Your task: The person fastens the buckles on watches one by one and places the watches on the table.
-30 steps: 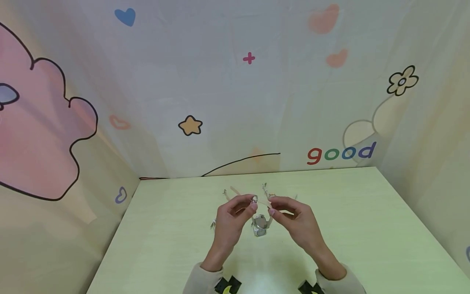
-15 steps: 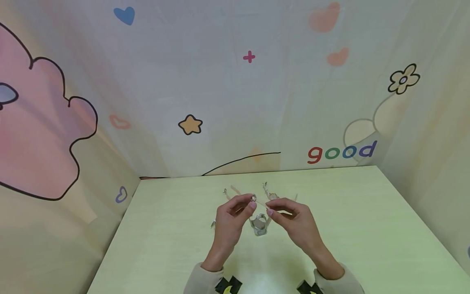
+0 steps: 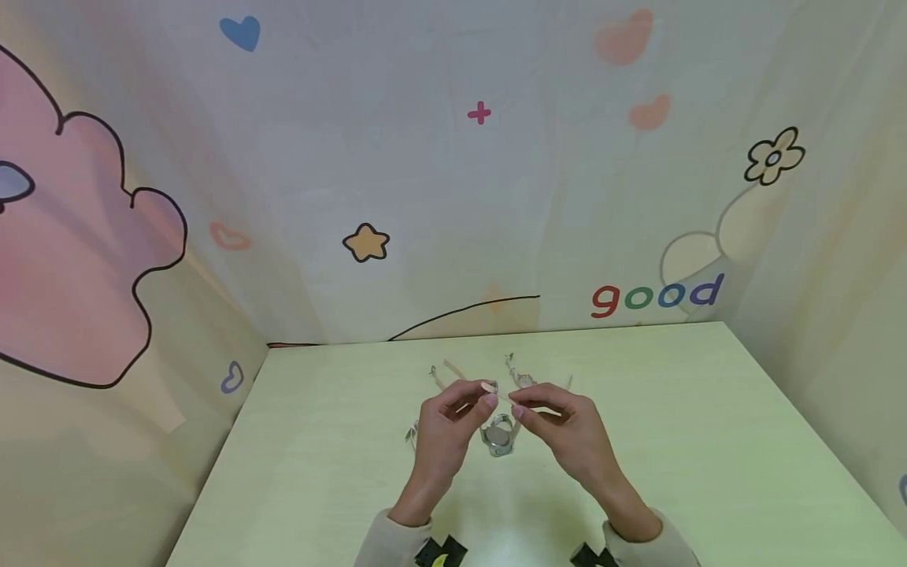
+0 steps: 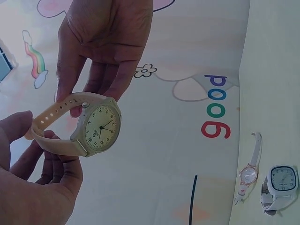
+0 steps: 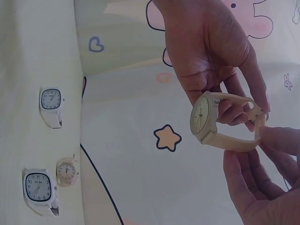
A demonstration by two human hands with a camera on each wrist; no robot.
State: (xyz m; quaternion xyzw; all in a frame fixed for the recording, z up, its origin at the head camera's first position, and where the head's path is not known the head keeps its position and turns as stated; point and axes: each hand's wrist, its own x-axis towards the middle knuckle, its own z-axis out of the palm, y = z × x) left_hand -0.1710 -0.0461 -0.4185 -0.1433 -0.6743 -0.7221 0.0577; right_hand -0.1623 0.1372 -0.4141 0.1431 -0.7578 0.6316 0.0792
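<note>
A pale pink wristwatch [image 4: 101, 127] with a round, cream-dialled case hangs between my two hands, its strap looped. Its dial faces away from me; in the head view the silver case back [image 3: 499, 435] shows below the fingers. My left hand [image 3: 453, 429] pinches the strap at the metal buckle [image 5: 266, 116]. My right hand [image 3: 570, 421] pinches the other, holed part of the strap [image 4: 58, 110] between thumb and fingers. A pale strap end [image 3: 487, 387] shows at the left fingertips. Whether the strap's tip runs through the buckle I cannot tell.
Several other watches lie on the light green table [image 3: 319, 472] behind the hands. Among them are a white square-faced watch [image 5: 38, 186], a smaller square-faced one [image 5: 50, 98] and a round pink one [image 5: 66, 172]. A printed cloth [image 3: 439, 173] hangs behind the table.
My right hand has shifted slightly left toward the left one. At the left fingertips a pale strap end now shows where the shiny buckle was seen before. Both hands keep their hold.
</note>
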